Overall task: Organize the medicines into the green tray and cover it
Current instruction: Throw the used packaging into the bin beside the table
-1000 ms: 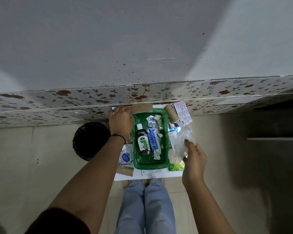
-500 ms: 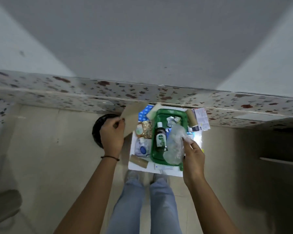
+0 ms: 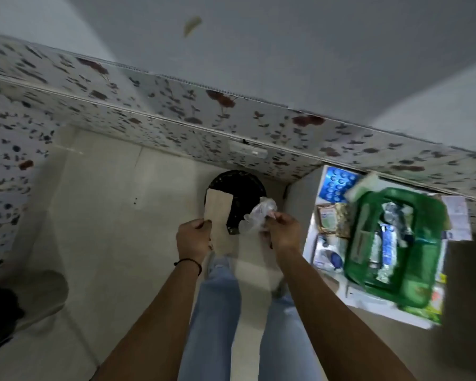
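The green tray [image 3: 412,294] sits at the right on a small white table [image 3: 311,210], holding blister strips and a blue sachet. Loose packets lie to its left: a blue blister card [image 3: 337,182], a brown-green pouch [image 3: 331,222] and a white pack [image 3: 327,254]. My left hand [image 3: 193,239] grips a flat brown paper piece [image 3: 219,221]. My right hand [image 3: 282,233] pinches a crumpled clear plastic bag [image 3: 259,215]. Both hands hover over the black bin [image 3: 245,185], left of the table.
A floral-patterned wall panel [image 3: 176,105] runs behind the bin and table. A leaflet [image 3: 456,215] lies right of the tray. My legs in light jeans [image 3: 217,312] stand on the pale tiled floor. A dark object [image 3: 0,312] rests at the far left.
I have turned left, so the tray slid to the right of view. Both hands moved from the table to above the black bin, carrying the brown paper and the plastic bag.
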